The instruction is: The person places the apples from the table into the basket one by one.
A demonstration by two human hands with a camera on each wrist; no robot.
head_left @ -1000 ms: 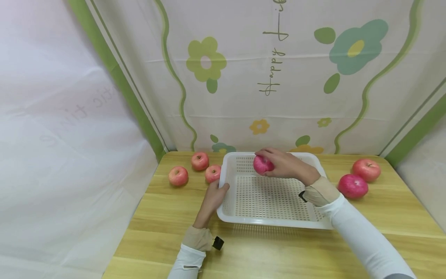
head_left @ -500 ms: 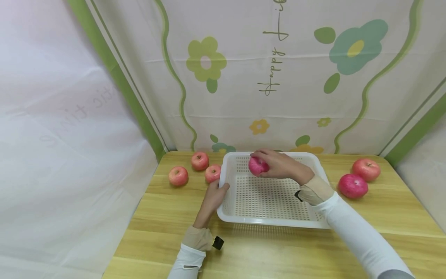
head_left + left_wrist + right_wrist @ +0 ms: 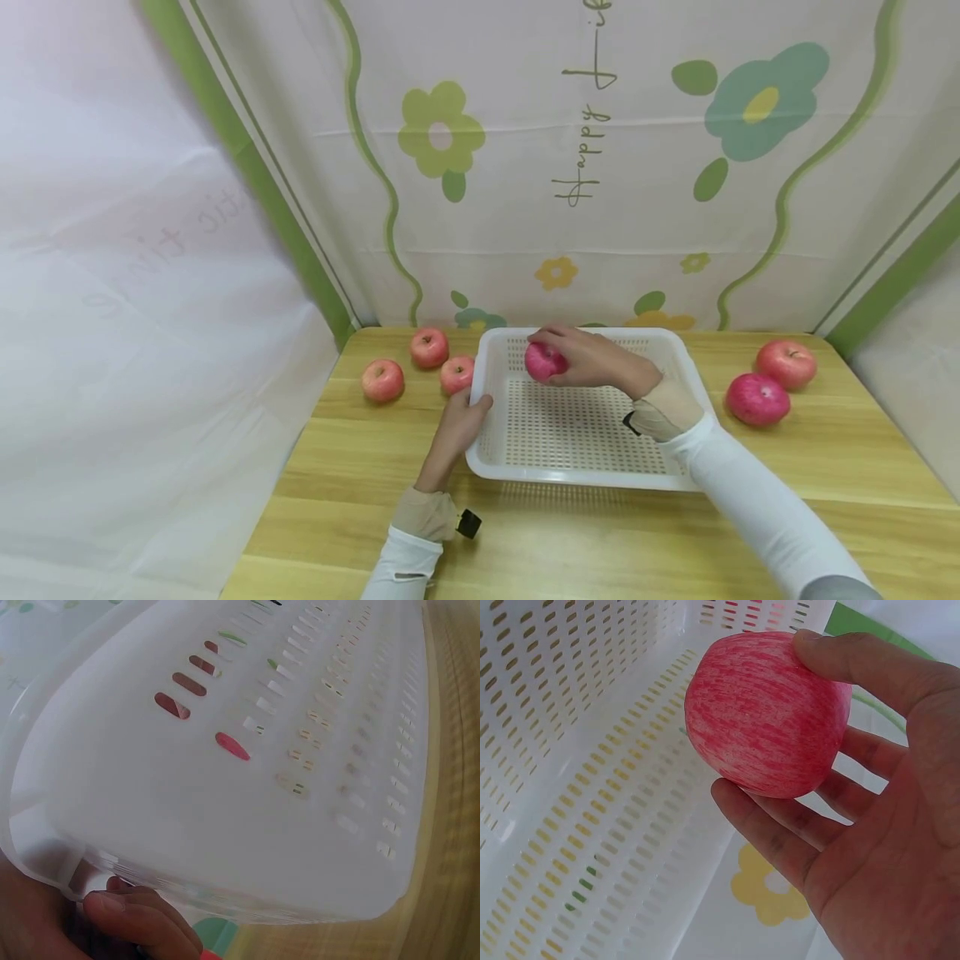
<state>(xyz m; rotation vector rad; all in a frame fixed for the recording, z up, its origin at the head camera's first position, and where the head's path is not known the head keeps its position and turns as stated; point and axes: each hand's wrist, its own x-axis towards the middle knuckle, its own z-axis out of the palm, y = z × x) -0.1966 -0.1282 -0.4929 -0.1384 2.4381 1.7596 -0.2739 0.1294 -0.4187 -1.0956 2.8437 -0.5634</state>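
Observation:
A white perforated plastic basket [image 3: 592,479] stands on the wooden table. My left hand [image 3: 460,421] grips its left rim, thumb over the edge; the left wrist view shows curled fingers [image 3: 142,919] by the basket's outer wall. Inside the basket's far left part, my right hand [image 3: 600,360] holds a pinkish-red apple [image 3: 544,362] above the basket floor. In the right wrist view, the thumb lies on one side of the striped apple [image 3: 765,712] and the fingers on the other.
Left of the basket lie three apples, one [image 3: 382,381] nearest the table's left side, one [image 3: 430,347] farther back, one [image 3: 457,375] close by the rim. On the right, a deep pink apple [image 3: 757,399] touches a paler one [image 3: 786,364]. A printed curtain [image 3: 510,183] hangs behind.
My right hand has moved left with the apple, toward the basket's left wall. The left hand stays on the rim.

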